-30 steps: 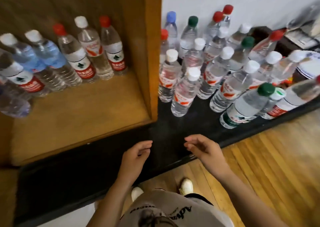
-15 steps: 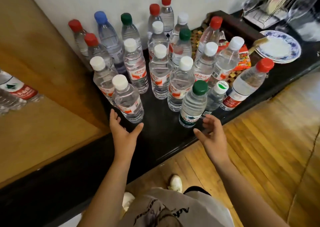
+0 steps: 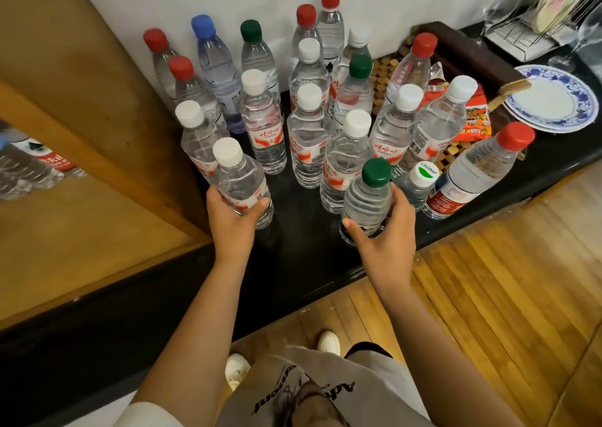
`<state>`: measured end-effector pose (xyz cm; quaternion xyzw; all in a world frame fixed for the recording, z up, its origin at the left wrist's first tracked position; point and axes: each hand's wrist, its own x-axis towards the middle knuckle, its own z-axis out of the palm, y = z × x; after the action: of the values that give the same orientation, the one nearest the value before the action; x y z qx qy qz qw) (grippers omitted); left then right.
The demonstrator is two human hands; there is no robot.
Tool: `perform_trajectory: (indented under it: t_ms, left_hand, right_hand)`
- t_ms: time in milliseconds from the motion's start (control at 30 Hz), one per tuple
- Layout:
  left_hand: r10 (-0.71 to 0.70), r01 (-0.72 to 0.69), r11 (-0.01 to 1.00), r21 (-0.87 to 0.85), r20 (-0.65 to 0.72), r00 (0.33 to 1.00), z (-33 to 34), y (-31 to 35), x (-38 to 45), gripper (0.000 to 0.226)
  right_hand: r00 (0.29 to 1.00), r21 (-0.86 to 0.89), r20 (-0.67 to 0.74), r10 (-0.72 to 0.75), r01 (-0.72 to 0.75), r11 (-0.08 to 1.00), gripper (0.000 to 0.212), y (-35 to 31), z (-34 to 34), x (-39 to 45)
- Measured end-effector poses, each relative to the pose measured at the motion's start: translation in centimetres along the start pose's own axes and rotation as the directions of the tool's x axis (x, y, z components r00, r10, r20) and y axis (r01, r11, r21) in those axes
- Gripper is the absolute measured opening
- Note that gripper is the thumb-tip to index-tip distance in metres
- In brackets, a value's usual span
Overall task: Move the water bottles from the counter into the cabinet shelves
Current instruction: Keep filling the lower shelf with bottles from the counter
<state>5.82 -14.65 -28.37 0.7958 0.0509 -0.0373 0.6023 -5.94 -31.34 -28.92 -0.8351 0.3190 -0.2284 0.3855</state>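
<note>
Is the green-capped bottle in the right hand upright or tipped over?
Upright: the green-capped bottle stands cap-up on the counter, right hand wrapped around it.

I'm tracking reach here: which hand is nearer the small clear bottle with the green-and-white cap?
Right. The right hand grips the green-capped clear bottle just beside the small clear bottle with the green-and-white cap; the left hand grips a white-capped clear bottle far to its left.
</note>
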Motion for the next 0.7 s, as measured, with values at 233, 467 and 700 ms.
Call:
perform_trajectory:
  t_ms: [233, 467, 700]
  left_hand:
    - [0.045, -0.048, 0.998, 0.041, 0.071, 0.996, -1.0, 0.1, -0.6, 0.072]
    - [0.062, -0.068, 0.997, 0.026, 0.188, 0.980, -4.2, -1.5, -3.1, 0.072]
    - [0.039, -0.039, 0.999, -0.003, 0.183, 0.982, -11.0, -4.0, -5.9, 0.069]
  right_hand:
    - [0.998, -0.038, 0.053, -0.030, 0.032, 0.999, 0.076, 0.2, -0.5, 0.4]
    - [0.973, -0.087, 0.213, -0.091, 0.111, 0.990, 0.076, -0.3, -0.4, -0.5]
    - [0.908, -0.040, 0.373, -0.192, 0.222, 0.974, 0.076, -4.1, 3.0, -5.7]
